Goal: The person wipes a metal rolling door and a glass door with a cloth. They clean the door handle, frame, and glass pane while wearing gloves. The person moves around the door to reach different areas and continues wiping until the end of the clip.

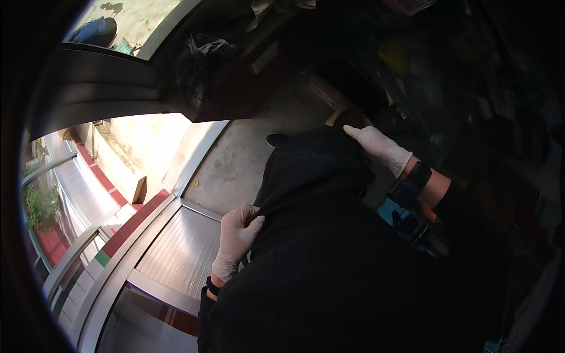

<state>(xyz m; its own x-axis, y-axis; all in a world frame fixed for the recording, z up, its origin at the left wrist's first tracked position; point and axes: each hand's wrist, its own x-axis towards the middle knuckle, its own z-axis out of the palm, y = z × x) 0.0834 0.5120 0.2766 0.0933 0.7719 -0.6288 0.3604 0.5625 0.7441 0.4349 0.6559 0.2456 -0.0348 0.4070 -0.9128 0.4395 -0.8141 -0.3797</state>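
My left hand (235, 238), in a thin white glove, is closed with its fingers curled and the thumb near them. It touches the edge of the black garment (318, 206) that covers my body. Whether cloth or anything else sits between those fingertips is hidden. Farther off to the right, my right hand (381, 150) wears the same kind of glove. Its thumb points left along the garment, right beside a brown rounded thing (351, 117). The other fingers are mostly out of sight, so its grip does not show. A dark band (412, 183) circles the right wrist.
Left of me runs a metal-framed door or window (176, 253) with ribbed panels. Bright daylight falls on a pale wall (156, 138) beyond it. Grey floor (229, 165) shows ahead, with a small yellow bit (196, 183) on it. Dark, unclear objects fill the right side.
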